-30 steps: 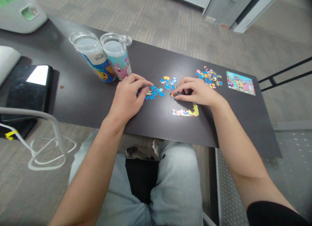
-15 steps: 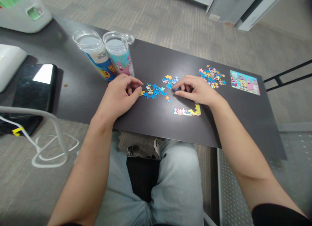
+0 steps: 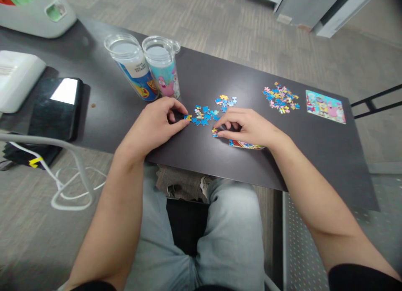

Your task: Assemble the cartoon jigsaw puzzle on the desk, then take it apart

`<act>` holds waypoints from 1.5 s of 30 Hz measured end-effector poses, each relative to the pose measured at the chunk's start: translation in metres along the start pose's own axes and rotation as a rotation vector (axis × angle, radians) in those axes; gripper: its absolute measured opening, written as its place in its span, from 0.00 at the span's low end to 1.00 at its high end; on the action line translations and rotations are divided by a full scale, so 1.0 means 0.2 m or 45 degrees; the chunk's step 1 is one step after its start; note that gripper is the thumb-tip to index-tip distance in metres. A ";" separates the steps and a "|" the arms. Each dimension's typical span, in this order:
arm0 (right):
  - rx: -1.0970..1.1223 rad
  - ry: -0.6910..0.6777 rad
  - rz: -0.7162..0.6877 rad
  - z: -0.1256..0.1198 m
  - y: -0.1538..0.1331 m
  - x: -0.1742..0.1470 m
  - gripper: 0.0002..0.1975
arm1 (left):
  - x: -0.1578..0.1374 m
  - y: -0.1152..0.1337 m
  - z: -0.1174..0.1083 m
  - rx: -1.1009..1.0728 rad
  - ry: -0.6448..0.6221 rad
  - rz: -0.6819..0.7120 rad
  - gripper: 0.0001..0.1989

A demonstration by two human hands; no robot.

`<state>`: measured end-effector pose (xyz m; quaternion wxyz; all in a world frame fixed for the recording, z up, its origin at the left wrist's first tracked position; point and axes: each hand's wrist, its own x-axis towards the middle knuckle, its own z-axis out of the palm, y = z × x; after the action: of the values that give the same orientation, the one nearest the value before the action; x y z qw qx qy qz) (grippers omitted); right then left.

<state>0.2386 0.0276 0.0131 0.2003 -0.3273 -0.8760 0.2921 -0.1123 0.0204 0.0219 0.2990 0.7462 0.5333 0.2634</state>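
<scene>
My left hand [image 3: 160,121] has thumb and forefinger closed on a yellow-and-blue puzzle piece [image 3: 188,117], at the left end of a loose cluster of mostly blue pieces [image 3: 204,115]. Lower and to the right, my right hand [image 3: 249,125] pinches a small multicoloured puzzle piece [image 3: 215,132] at the tabletop. Beneath that hand lies a joined strip of puzzle [image 3: 245,145], partly covered by the palm and fingers. A few more loose pieces [image 3: 224,99] lie just beyond the right fingers.
A heap of mixed pieces [image 3: 281,98] and a cartoon picture card [image 3: 325,106] lie on the right of the dark table [image 3: 194,153]. Two clear-topped printed cups [image 3: 163,73] stand at the back left. Farther left are a black glossy box [image 3: 56,109] and a white device [image 3: 19,79].
My right hand has moved down and left onto the small multicoloured piece, covering more of the strip. The left fingers have closed on the yellow-and-blue piece. The view has shifted slightly.
</scene>
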 end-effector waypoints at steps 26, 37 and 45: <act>-0.076 0.039 -0.013 0.05 -0.05 0.00 0.15 | -0.06 0.08 -0.06 -0.126 -0.524 0.093 0.25; 0.030 -0.009 0.067 0.06 -0.11 0.02 0.13 | -0.05 0.12 0.02 -0.028 -0.377 0.144 0.17; -0.025 0.000 0.128 0.08 -0.16 0.03 0.11 | -0.04 0.14 0.05 -0.004 -0.351 0.139 0.15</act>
<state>0.2106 0.0065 0.0237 0.1822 -0.3727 -0.8613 0.2933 -0.0896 0.0039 0.0357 0.3557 0.8027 0.4455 0.1753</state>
